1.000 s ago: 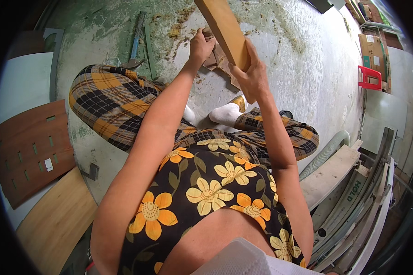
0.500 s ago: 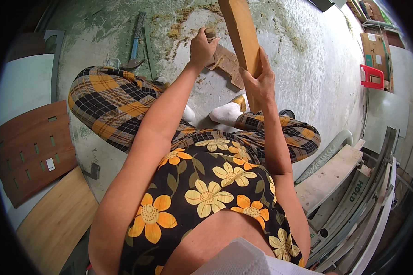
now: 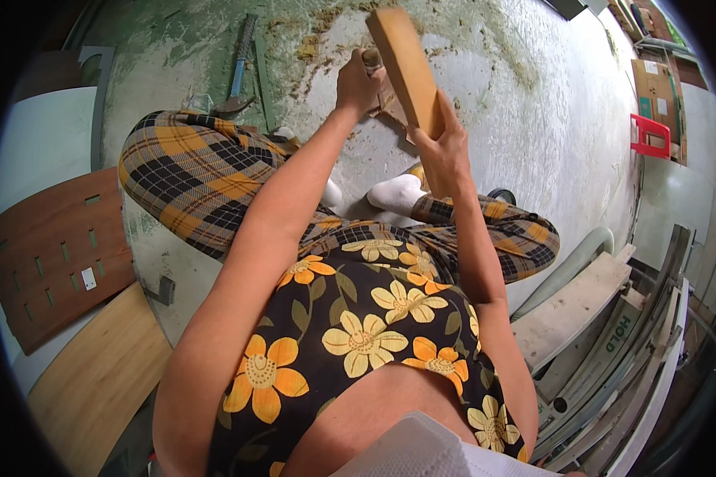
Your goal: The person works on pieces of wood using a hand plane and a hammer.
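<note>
My left hand point(image 3: 360, 86) is closed around a short tool with a round wooden handle end point(image 3: 371, 57), held upright; its lower part is hidden. Under and beside that hand lies a brown notched piece of wood point(image 3: 391, 107) on the floor, mostly covered by what is above it. In my right hand point(image 3: 443, 155) is a thick yellowish wooden block point(image 3: 406, 67), gripped near its lower end. The block slants up and leftward, its far end beside the tool's handle end. Whether the two touch, I cannot tell.
A claw hammer point(image 3: 239, 79) lies left of a narrow green strip point(image 3: 261, 75). Wood shavings point(image 3: 310, 44) are scattered ahead. Slotted brown boards point(image 3: 64, 258) and a plywood sheet point(image 3: 99, 381) lie at left. At right are stacked planks point(image 3: 573, 318), a grey hose point(image 3: 569, 266) and a red stool point(image 3: 650, 137).
The wooden block has swung lower and to the left, and its far end now shows beside the tool's handle. My left hand has shifted slightly right, still holding the tool.
</note>
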Demonstrator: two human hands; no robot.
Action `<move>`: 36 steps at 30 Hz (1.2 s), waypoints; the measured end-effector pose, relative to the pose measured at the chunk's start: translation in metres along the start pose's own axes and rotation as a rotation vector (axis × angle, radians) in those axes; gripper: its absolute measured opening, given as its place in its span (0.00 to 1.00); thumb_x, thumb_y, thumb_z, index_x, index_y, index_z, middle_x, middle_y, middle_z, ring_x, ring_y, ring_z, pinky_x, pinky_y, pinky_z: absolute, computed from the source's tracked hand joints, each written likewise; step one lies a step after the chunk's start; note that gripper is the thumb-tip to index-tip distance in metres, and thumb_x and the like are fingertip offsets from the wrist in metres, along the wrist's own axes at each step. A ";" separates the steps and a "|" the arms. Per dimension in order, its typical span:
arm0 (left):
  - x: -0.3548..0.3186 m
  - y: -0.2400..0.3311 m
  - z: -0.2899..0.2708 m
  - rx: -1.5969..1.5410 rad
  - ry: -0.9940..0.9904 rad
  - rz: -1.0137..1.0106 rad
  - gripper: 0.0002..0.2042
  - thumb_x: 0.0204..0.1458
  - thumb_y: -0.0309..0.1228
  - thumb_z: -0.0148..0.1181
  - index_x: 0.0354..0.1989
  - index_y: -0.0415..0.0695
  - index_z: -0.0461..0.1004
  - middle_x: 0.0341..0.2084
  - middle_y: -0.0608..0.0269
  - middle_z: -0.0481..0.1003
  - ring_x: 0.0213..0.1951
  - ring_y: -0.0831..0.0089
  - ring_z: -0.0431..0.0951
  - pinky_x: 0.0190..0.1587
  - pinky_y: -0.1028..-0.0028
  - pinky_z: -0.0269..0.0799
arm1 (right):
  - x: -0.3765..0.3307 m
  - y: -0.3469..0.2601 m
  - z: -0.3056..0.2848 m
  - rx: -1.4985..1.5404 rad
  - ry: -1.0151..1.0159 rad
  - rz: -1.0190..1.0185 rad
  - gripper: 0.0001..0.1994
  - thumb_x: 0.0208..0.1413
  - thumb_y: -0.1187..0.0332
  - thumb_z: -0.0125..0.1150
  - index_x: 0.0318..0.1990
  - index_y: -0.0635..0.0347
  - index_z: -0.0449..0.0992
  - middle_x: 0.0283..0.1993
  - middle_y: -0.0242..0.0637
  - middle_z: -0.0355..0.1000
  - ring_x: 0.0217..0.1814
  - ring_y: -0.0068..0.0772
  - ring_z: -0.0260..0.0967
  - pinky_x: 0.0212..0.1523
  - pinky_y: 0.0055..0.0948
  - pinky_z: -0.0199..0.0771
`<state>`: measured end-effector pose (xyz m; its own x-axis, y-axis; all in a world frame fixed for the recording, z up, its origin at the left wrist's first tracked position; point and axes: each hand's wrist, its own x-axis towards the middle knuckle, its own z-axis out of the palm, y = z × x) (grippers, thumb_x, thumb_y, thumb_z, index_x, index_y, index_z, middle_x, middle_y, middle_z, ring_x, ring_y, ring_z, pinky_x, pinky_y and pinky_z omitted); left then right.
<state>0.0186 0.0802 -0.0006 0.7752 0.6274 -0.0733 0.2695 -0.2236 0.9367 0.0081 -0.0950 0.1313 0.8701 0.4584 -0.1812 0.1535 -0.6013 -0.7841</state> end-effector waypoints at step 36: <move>0.006 0.007 0.008 0.025 0.102 0.098 0.23 0.51 0.37 0.69 0.50 0.38 0.69 0.36 0.47 0.80 0.40 0.50 0.82 0.44 0.59 0.77 | -0.004 -0.028 -0.024 0.178 0.230 -0.218 0.38 0.46 0.71 0.67 0.69 0.57 0.61 0.53 0.45 0.75 0.52 0.32 0.74 0.51 0.31 0.76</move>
<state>0.0294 0.0762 0.0028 0.7370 0.6737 0.0541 0.2104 -0.3048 0.9289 0.0113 -0.0954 0.1681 0.9115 0.3923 0.1238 0.2807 -0.3733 -0.8842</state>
